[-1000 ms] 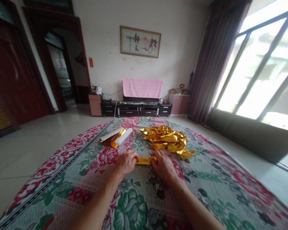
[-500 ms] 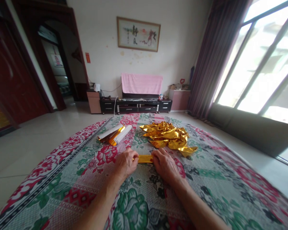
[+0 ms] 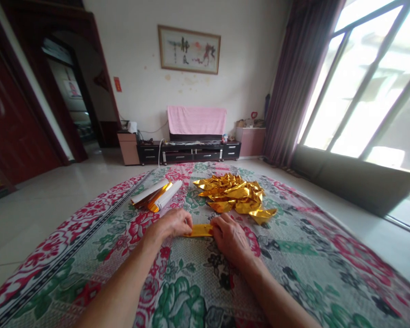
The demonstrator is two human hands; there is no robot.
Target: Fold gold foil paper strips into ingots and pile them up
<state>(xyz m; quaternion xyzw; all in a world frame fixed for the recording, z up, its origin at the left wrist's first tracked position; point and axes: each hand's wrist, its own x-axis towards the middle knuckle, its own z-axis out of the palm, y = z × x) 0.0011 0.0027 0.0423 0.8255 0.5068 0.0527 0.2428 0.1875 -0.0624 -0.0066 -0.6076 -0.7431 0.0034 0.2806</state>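
A narrow folded strip of gold foil paper (image 3: 202, 230) lies flat on the patterned tablecloth, between my two hands. My left hand (image 3: 175, 222) pinches its left end with curled fingers. On the strip's right end are the closed fingers of my right hand (image 3: 229, 233). Just beyond my right hand lies a heap of folded gold foil pieces (image 3: 237, 193), boat-like with pointed ends. Beyond my left hand rests a loose stack of gold foil sheets (image 3: 159, 195), curled so that white backs show.
A floral tablecloth (image 3: 259, 282) covers the round table under my hands. Farther off stands a low black TV cabinet (image 3: 191, 152) with a pink cloth (image 3: 197, 120) over the screen. A curtain (image 3: 287, 86) and window are on the right.
My left hand has shifted its grip at the strip's left end, its wrist swinging outward to the left. My right hand keeps its hold. The whole view has turned slightly right.
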